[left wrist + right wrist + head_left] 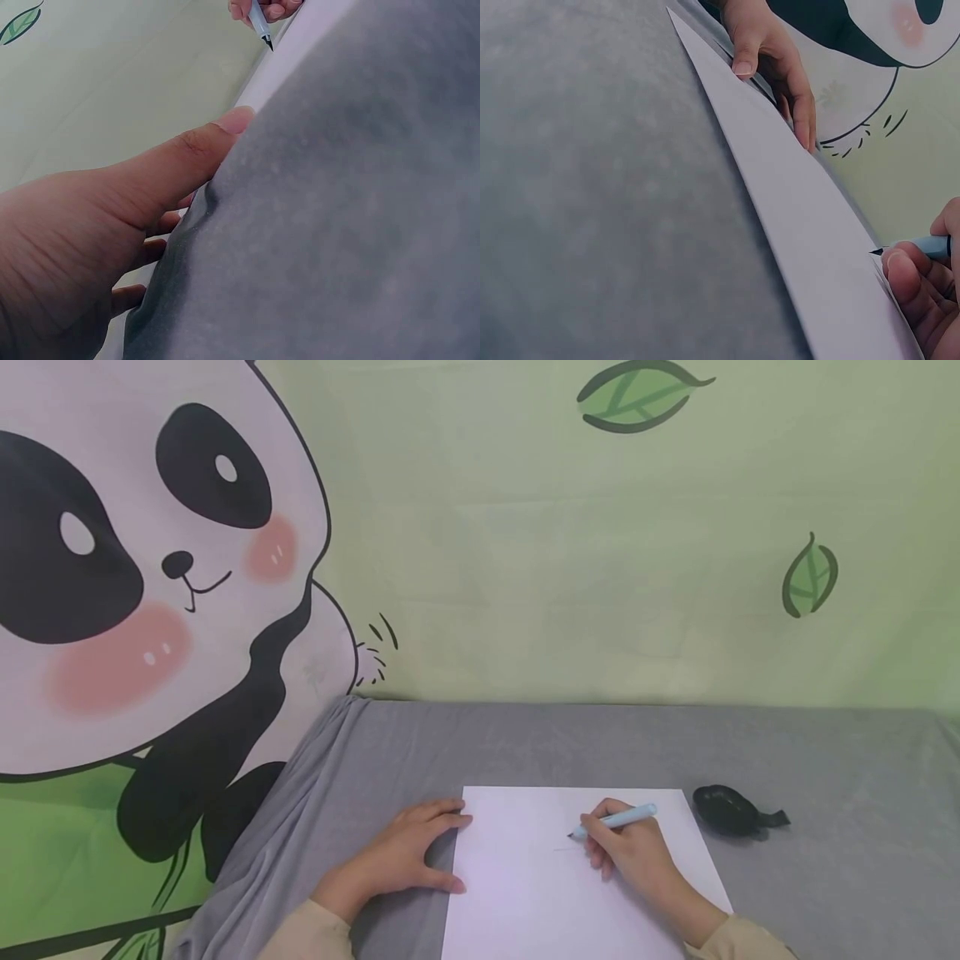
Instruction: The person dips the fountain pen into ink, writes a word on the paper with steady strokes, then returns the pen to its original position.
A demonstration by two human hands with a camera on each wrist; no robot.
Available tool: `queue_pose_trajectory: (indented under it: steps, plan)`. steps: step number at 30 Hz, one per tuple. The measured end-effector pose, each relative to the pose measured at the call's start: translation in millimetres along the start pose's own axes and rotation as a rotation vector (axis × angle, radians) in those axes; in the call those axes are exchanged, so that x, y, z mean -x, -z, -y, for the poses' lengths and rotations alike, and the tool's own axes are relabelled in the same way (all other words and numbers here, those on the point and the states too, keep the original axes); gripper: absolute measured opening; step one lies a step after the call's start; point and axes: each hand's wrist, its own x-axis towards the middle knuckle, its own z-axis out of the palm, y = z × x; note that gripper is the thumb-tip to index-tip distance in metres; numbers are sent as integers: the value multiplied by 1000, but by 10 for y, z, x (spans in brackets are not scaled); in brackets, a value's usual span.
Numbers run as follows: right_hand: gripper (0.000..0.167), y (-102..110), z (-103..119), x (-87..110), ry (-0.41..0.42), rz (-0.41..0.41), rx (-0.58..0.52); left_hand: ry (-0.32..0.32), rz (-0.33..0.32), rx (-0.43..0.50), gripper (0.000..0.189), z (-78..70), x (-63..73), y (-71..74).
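A white sheet of paper [517, 877] lies on grey cloth, with a faint thin line [564, 850] on it. My right hand [626, 843] pinches a light blue pen [630, 817] between thumb and fingers. The pen's dark tip points down and left, close over the sheet and just above the line. In the right wrist view the pen [932, 246] shows partly behind the fingers. My left hand [405, 852] is spread at the sheet's left edge, thumb [236, 120] and fingertips right at the border, gripping nothing.
To the right of the sheet sits a glossy black object [726, 811] with a rounded body and a narrow tail. Grey cloth [840, 893] covers the table. Behind it hangs a pale green backdrop [487, 568] with a panda [217, 610] and leaves.
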Motion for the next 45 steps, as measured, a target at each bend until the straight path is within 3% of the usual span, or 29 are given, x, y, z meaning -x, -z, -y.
queue_pose_trajectory:
  steps: [29,45]
  plan:
    - [19,3,6,25,-23,18,7,-9,-10,-8,80,-12,1,10]
    - [21,10,16,57,-32,35,-2,17,12,11,81,3,-2,1]
